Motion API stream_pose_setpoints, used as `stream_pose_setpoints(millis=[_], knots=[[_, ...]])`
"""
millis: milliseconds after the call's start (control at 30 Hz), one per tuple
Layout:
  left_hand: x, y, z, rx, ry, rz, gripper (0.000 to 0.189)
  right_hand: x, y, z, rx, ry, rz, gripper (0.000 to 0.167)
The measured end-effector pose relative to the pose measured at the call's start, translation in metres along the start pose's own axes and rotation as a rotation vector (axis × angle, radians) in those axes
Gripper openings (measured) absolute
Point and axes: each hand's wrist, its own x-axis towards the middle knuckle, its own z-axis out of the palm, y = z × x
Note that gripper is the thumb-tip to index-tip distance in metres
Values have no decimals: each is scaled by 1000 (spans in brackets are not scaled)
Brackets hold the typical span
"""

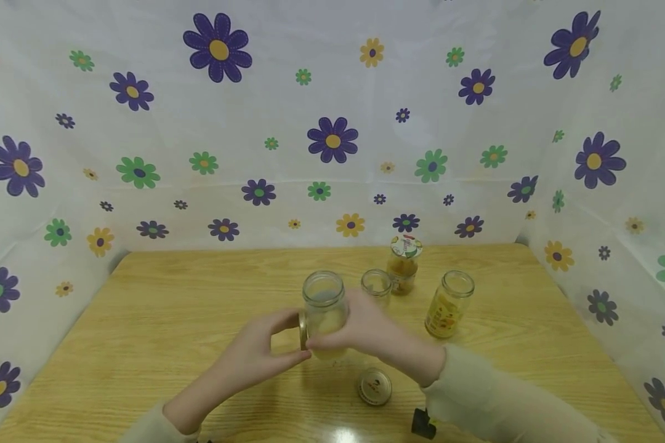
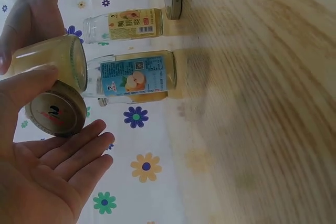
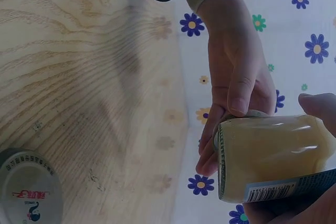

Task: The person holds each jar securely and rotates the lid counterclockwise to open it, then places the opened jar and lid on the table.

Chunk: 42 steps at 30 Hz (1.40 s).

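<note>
Upright above the table, a glass jar (image 1: pixel 326 317) without a lid is gripped by my right hand (image 1: pixel 368 329), whose fingers wrap its far side. Pale yellowish contents fill the jar (image 3: pixel 268 153), and its label with a barcode shows in the right wrist view. My left hand (image 1: pixel 257 347) pinches a gold lid (image 1: pixel 303 332) between thumb and fingers, held on edge against the jar's left side. The lid's printed top (image 2: pixel 55 111) faces the left wrist camera, while the other left fingers (image 2: pixel 79 153) extend below it.
Another gold lid (image 1: pixel 374 387) lies on the wooden table (image 1: pixel 199 307) in front of the jar. Behind stand a blue-labelled open jar (image 2: pixel 134 74), a lidded jar (image 1: pixel 403 267) and an open yellow-labelled jar (image 1: pixel 449 304). A flowered cloth (image 1: pixel 277 92) surrounds the table.
</note>
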Motion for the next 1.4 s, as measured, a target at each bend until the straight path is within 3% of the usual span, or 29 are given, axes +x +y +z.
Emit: stream_pose_setpoints(millis=[167, 333, 600, 767, 900, 1067, 1167, 1400], knots=[[-4, -6, -1, 10, -10, 11, 62, 2, 5, 5, -34, 16, -19, 48], [-12, -11, -1, 89, -76, -70, 67, 2, 8, 7, -56, 27, -1, 47], [-21, -15, 6, 444, -196, -73, 74, 5, 13, 13, -53, 49, 26, 51], [-25, -11, 11, 653, -239, -26, 78, 7, 16, 17, -15, 29, 16, 53], [-29, -7, 16, 798, -262, 8, 67, 9, 19, 19, -23, 28, 11, 53], [-34, -2, 21, 854, -269, 5, 49, 12, 24, 21, -41, 33, 15, 49], [-35, 2, 23, 861, -281, -7, 48, 13, 27, 22, -55, 35, 19, 49], [-33, 5, 27, 920, -312, 33, 45, 15, 30, 24, -92, 48, 28, 49]])
